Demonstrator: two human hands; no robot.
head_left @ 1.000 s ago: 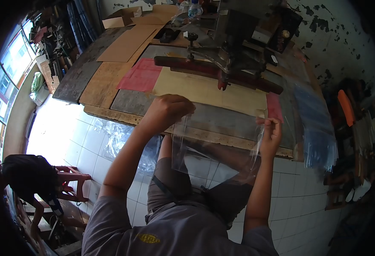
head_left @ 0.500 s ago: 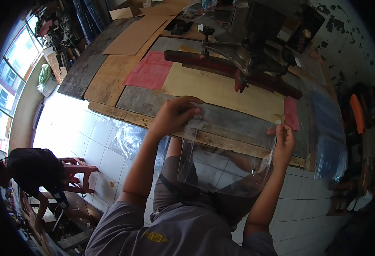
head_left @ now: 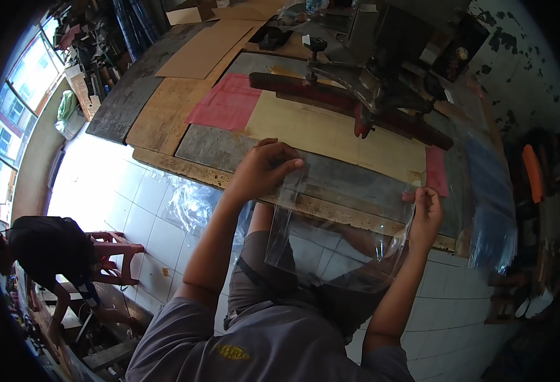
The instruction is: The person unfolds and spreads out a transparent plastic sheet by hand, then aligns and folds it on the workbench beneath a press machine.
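Note:
A clear plastic sheet (head_left: pixel 337 219) hangs from both hands over the front edge of the bench, its lower part sagging above my lap. My left hand (head_left: pixel 266 167) pinches its upper left corner between thumb and fingers. At the upper right corner, my right hand (head_left: pixel 424 210) is closed on it. Just beyond the sheet's top edge lies a yellowish strip (head_left: pixel 331 137) on the grey metal plate (head_left: pixel 213 148). Over that strip sits the dark red pressing bar (head_left: pixel 350 109) of a machine, apart from both hands.
Red pieces (head_left: pixel 226 102) flank the strip. Brown cardboard (head_left: pixel 207 49) lies at the back left. A stack of clear plastic sheets (head_left: pixel 493 219) hangs off the bench's right side. Crumpled plastic (head_left: pixel 194 204) is below the bench. Another person (head_left: pixel 51 254) bends near a red stool (head_left: pixel 118 254).
Both hands keep their hold on the plastic sheet, almost in place. The fingers of my left hand have curled in slightly. The view has shifted a little.

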